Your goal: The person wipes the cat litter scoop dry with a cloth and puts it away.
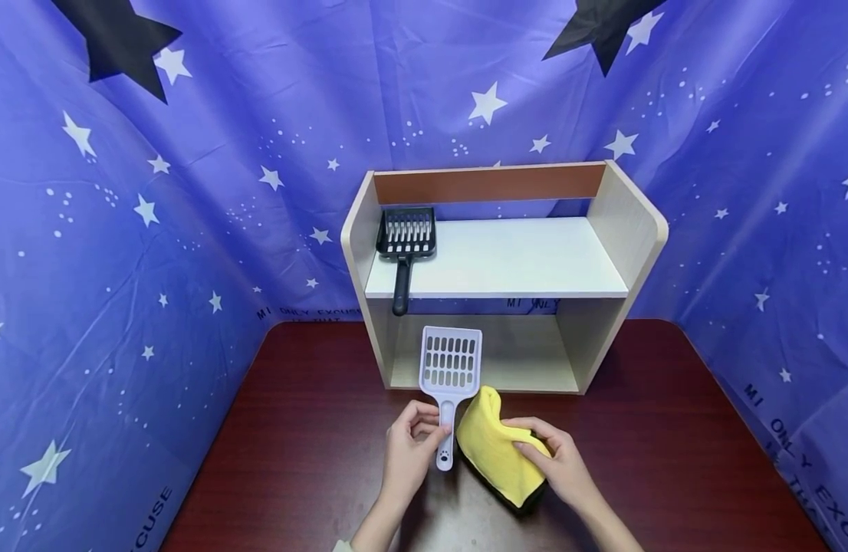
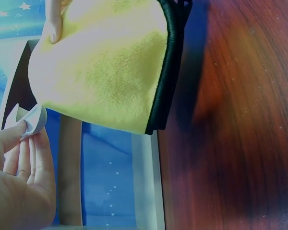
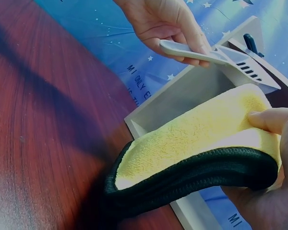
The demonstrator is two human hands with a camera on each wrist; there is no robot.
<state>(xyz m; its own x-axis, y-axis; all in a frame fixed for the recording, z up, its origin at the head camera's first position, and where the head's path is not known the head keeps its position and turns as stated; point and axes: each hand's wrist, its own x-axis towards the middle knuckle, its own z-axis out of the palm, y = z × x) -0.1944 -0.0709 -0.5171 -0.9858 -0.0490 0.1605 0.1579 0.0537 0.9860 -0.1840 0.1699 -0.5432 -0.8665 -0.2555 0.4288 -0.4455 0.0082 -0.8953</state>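
Observation:
My left hand [image 1: 408, 452] pinches the handle of a pale lavender litter scoop [image 1: 450, 360] between thumb and fingers. The scoop's slotted head points away from me, and a dark paw print marks the handle's end. In my right hand [image 1: 558, 460] is a folded yellow cloth [image 1: 496, 448] with a dark edge, gripped at its right side. The right wrist view shows the thumb on top of the cloth [image 3: 197, 134], whose black trim hangs on the near side. The cloth is held just right of the scoop's handle.
A two-tier shelf unit [image 1: 610, 337] stands at the back of the dark red wooden table [image 1: 293, 452]. On its white upper board, at the left, lies a black litter scoop [image 1: 405, 238], its handle jutting over the front edge. Blue star-patterned curtains [image 1: 189, 253] enclose the table.

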